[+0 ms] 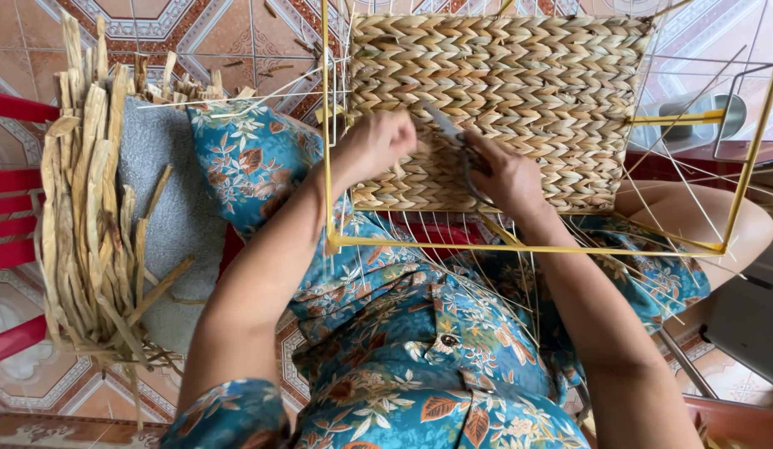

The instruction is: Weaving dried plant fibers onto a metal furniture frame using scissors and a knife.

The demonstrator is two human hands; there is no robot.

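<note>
Nearest the camera, a person's lap in a blue floral dress (420,366) is filling the bottom of the view, with both bare forearms reaching forward from it. Resting on the knees is a yellow wire frame (528,248), and a panel of woven straw (503,91) is covering its far face in a herringbone plait. Thin pale spokes are fanning out below the finished weaving, not yet covered.

The left hand (376,143) is curling closed against the panel's left side, its fingers seeming to pinch a stray end, though the end itself is too small to make out. The right hand (507,176) is gripping a pair of scissors (453,137), fingers through the dark handles, the blades pointing up and left toward the left hand and lying against the weave.

To the person's left, a bundle of dried straw strips (91,208) is lying on a grey mat (174,224) over a patterned tile floor (195,29). A red chair (12,216) is showing at the far left edge.

For a clean trim, it seems best to be keeping the end pulled taut, holding the blades flat and close to the surface, and cutting only the loose tail, so that no plaited strand is being nicked.
</note>
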